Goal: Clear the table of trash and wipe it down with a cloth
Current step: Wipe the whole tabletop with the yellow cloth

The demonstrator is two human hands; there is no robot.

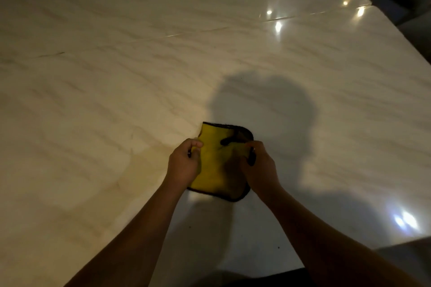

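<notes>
Near the counter's (210,53) front edge lies the yellow cloth (215,165), black-trimmed and folded. Left hand (184,165) pinches its left edge; right hand (258,168) grips the right edge. Judged soft, light, limp; best held by the hems or pressed flat under a palm. No containers or trash visible.
</notes>
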